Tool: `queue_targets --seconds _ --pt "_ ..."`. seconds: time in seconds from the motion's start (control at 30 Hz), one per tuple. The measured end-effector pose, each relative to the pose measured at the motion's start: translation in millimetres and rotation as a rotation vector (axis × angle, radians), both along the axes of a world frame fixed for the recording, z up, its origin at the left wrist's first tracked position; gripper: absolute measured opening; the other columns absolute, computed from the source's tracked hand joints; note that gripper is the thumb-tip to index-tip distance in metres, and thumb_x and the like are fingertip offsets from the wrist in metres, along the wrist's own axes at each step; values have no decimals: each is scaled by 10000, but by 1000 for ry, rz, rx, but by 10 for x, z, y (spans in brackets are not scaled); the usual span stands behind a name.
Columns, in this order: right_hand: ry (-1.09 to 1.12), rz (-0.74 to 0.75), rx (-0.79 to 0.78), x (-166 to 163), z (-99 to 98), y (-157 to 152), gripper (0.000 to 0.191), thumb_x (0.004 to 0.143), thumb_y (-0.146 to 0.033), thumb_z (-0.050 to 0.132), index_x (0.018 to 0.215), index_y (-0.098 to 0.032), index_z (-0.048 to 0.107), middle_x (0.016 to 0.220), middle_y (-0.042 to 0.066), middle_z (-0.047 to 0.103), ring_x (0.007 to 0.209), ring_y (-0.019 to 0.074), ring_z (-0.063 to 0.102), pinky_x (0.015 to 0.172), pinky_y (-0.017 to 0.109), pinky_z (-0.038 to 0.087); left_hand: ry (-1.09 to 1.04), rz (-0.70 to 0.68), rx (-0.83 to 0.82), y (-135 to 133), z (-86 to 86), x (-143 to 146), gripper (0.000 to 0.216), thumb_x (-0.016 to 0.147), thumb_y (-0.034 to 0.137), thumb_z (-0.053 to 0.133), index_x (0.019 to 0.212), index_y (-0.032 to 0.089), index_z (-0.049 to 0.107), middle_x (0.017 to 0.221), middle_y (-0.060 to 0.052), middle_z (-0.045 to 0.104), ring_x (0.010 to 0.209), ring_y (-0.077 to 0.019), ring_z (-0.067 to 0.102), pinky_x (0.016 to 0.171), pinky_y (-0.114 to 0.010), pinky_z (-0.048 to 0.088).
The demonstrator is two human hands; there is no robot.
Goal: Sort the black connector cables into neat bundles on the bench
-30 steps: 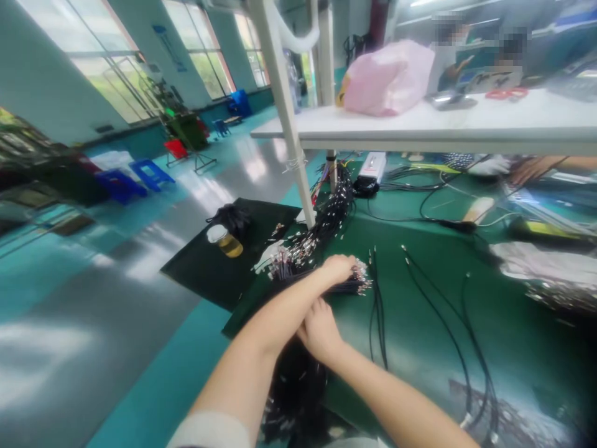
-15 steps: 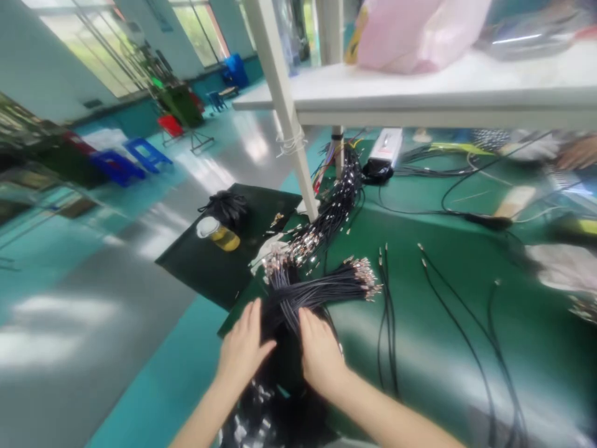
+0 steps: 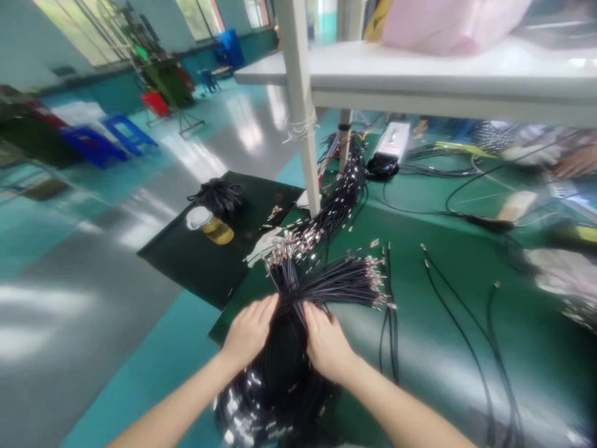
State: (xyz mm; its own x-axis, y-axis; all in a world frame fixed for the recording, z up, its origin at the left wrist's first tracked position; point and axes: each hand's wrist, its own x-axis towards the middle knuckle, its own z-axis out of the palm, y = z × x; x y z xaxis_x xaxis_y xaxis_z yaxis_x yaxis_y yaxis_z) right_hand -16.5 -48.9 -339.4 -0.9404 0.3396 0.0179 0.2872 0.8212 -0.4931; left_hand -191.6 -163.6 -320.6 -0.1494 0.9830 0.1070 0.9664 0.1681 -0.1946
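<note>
"where are the black cables (image 3: 345,281)?"

"on the green counter (image 3: 431,364), near its edge: two bundles crossing, one pointing away, the other off to the right, metal tips (image 3: 377,280) fanned out."

"and the hands?"

"left hand (image 3: 249,330) and right hand (image 3: 329,342) flank the crossing, fingers curled round the cables from either side."

"that dark heap (image 3: 254,404) below?"

"more cables, probably; too blurred to be sure. the yellow jar (image 3: 218,230) sits well apart, leftward."

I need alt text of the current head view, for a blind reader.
A person's left hand and right hand touch a crossed bundle of black, shiny-tipped cables over a green worktop. Behind are a white shelf and a white-lidded jar.
</note>
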Motion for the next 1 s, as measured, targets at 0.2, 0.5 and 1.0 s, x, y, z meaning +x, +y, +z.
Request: queue_targets --seconds 0.2,0.5,1.0 --pt "49 -58 -179 379 197 167 584 796 -340 470 1321 -159 286 1293 104 427 1124 244 403 896 396 380 69 -2 -52 13 74 67 479 818 123 360 1286 36 309 1174 -165 508 991 -239 507 783 -347 466" --pt "-343 -666 -26 1992 -479 -158 646 652 -246 610 1235 -74 394 1125 188 510 1009 313 483 818 414 427 -637 -212 275 516 761 1114 422 803 258 483 1214 218 396 1167 -74 507 1061 -193 494 929 -332 406" --pt "-198 -741 -324 2711 -416 -382 132 792 -202 426 752 -205 552 759 35 597 711 184 561 636 284 425 -978 41 -85 1962 -906 2719 477 722 54 446 1189 147 408 1128 -152 451 924 -236 560 803 -343 418"
